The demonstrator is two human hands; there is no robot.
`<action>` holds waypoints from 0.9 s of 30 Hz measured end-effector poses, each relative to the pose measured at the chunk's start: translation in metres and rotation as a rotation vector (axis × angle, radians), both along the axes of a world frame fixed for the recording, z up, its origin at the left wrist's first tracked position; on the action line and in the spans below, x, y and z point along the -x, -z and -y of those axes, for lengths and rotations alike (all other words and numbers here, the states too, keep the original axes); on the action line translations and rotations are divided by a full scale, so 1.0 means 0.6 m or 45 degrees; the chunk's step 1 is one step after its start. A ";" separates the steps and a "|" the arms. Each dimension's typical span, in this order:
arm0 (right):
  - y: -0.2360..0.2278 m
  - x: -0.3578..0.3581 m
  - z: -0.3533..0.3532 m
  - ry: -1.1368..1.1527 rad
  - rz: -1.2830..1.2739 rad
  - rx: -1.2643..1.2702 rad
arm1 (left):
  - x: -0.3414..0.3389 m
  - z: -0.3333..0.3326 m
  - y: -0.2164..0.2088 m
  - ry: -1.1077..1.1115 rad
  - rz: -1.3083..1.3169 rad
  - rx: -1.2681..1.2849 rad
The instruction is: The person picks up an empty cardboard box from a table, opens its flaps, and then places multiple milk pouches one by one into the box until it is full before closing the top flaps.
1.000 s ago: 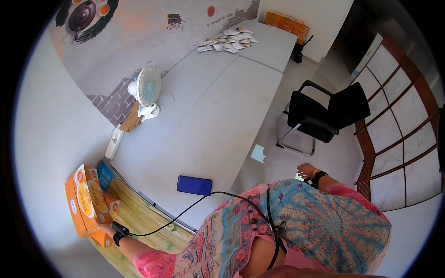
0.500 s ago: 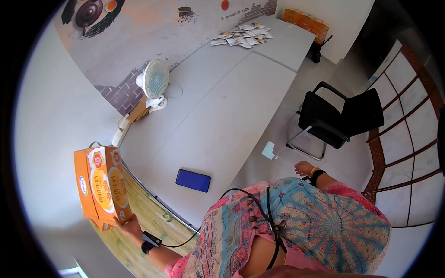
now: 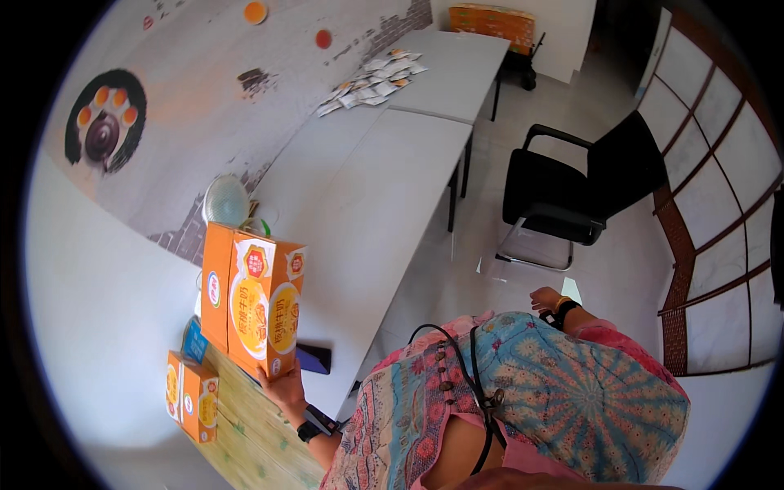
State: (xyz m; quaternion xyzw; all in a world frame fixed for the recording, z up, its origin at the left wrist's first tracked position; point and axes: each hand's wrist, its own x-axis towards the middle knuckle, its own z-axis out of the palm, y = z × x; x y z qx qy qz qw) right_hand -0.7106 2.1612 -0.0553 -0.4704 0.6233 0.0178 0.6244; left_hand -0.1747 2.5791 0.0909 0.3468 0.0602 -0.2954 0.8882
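Observation:
My left hand [image 3: 283, 389] grips the lower corner of an orange carton [image 3: 253, 306] with white and yellow panels and a green carry strap on top. The carton is held up over the left end of the grey-white table [image 3: 392, 220], hiding most of a dark phone [image 3: 313, 359] lying there. Below and to the left, a second orange carton [image 3: 198, 400] stands on a wood-patterned surface [image 3: 253, 433], beside a blue packet-like item [image 3: 194, 341]. My right hand [image 3: 545, 300] hangs at my right side, fingers loosely bent and apart, holding nothing.
A white fan [image 3: 226, 200] stands behind the carton, partly hidden. White packets [image 3: 376, 82] lie heaped at the table's far end. A black chair [image 3: 580, 180] stands right of the table. Beyond are an orange box [image 3: 490, 24] on a trolley and a lattice screen [image 3: 719, 188].
My left hand has raised the orange carton and moved it right, over the table. The second carton behind it has come into view. My view has shifted; my right hand still hangs free.

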 end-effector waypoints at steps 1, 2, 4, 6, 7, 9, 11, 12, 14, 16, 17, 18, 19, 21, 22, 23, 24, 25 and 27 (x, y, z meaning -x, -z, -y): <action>-0.004 0.030 0.010 0.108 0.036 -0.062 | 0.012 0.027 -0.006 0.020 -0.011 -0.003; -0.006 0.056 0.018 0.216 0.073 -0.123 | 0.022 0.054 -0.013 0.041 -0.023 -0.005; -0.007 0.112 0.032 0.472 0.197 -0.142 | 0.044 0.109 -0.020 0.110 0.033 -0.053; -0.006 0.168 0.044 0.686 0.298 -0.129 | 0.066 0.162 -0.019 0.186 0.067 -0.083; -0.012 0.191 0.054 0.759 0.332 -0.163 | 0.087 0.193 -0.032 0.194 0.070 -0.119; -0.022 0.226 0.079 0.844 0.396 -0.149 | 0.111 0.244 -0.039 0.328 0.062 -0.092; -0.016 0.247 0.091 0.935 0.502 -0.196 | 0.144 0.288 -0.047 0.375 0.038 -0.134; -0.008 0.259 0.094 0.949 0.563 -0.218 | 0.153 0.311 -0.043 0.437 0.027 -0.135; -0.001 0.258 0.106 0.944 0.693 -0.274 | 0.168 0.340 -0.041 0.527 0.014 -0.138; 0.003 0.247 0.102 0.947 0.695 -0.313 | 0.184 0.361 -0.048 0.550 0.029 -0.227; 0.009 0.248 0.101 0.946 0.691 -0.318 | 0.194 0.377 -0.056 0.564 0.022 -0.264; 0.016 0.249 0.100 0.945 0.688 -0.323 | 0.201 0.392 -0.061 0.577 0.015 -0.301; 0.028 0.249 0.096 0.969 0.676 -0.334 | 0.205 0.403 -0.064 0.569 0.014 -0.321; 0.060 0.274 0.098 1.043 0.784 -0.445 | 0.208 0.434 -0.058 0.609 0.002 -0.355; 0.060 0.269 0.096 1.055 0.817 -0.480 | 0.205 0.441 -0.056 0.609 -0.004 -0.378; 0.060 0.272 0.098 1.065 0.846 -0.489 | 0.204 0.454 -0.057 0.604 -0.005 -0.407; 0.059 0.275 0.101 1.076 0.877 -0.499 | 0.198 0.466 -0.055 0.629 -0.010 -0.394; 0.049 0.269 0.104 1.080 0.860 -0.481 | 0.187 0.474 -0.044 0.646 -0.012 -0.383; 0.032 0.261 0.114 1.110 0.839 -0.423 | 0.166 0.496 -0.028 0.679 -0.011 -0.348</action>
